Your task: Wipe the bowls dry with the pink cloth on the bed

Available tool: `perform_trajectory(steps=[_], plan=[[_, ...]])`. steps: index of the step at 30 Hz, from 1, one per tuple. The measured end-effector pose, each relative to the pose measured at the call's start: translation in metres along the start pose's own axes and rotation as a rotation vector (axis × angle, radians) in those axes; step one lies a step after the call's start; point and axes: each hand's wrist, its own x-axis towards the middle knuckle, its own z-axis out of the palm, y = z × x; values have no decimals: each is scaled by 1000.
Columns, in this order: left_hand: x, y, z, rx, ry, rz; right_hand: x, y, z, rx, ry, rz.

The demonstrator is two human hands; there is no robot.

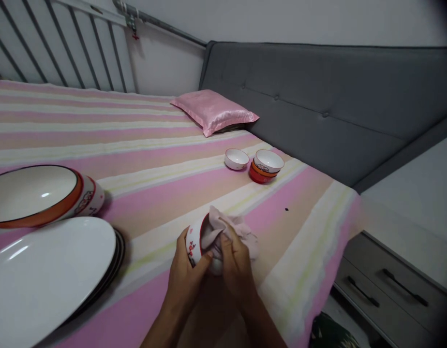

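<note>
A white bowl (195, 238) with a red rim and red floral print is tilted on its side above the striped bedsheet. My left hand (187, 275) is closed around its left side, thumb at the rim. Bunched in my right hand (238, 263) is a pale pink cloth (219, 227), pressed into the mouth of the bowl. The cloth hides most of the bowl's inside, and part of it hangs out to the right.
White oval plates (60, 270) lie stacked at the left, with large bowls (69, 203) behind them. Farther off sit a small bowl (237, 159) and a bowl stack (263, 174). A pink pillow (216, 111) lies by the grey headboard (318, 92). A drawer cabinet (394, 285) stands at right.
</note>
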Motion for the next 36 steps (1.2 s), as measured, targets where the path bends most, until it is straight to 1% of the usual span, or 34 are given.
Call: perform_trajectory(steps=[2,4,6,8,10,12,14,16,20,24,27,29,31,33,34,36], plan=[[0,-1,0,57,-54,17,-2,7,5,-30,-103,20],[0,0,0,98,-84,18,-3,11,4,-118,-179,21],[0,2,1,118,-101,25,-2,14,-1,-253,-250,-43],[0,3,3,128,-109,41,2,18,-7,-412,-318,-149],[-1,3,3,136,-112,51,6,23,-13,-571,-352,-237],[0,2,4,144,-115,55,9,28,-17,-698,-354,-298],[0,0,3,140,-121,60,9,33,-20,-766,-356,-330],[0,-3,3,130,-132,59,5,37,-22,-776,-366,-321],[0,-8,2,110,-134,46,-8,34,-26,-664,-389,-280],[-1,-5,3,137,-105,-7,-17,17,-30,-410,-411,-174],[-1,0,4,144,-78,-91,-22,3,-33,-228,-486,-61],[1,2,5,123,-64,-115,-25,-3,-33,-99,-553,28],[2,2,6,91,-50,-107,-29,-6,-31,72,-589,108],[3,0,6,68,-39,-69,-34,-8,-29,230,-579,156],[4,-2,6,63,-37,-47,-36,-9,-27,272,-566,163],[4,-3,5,64,-34,-12,-39,-12,-25,253,-537,137]])
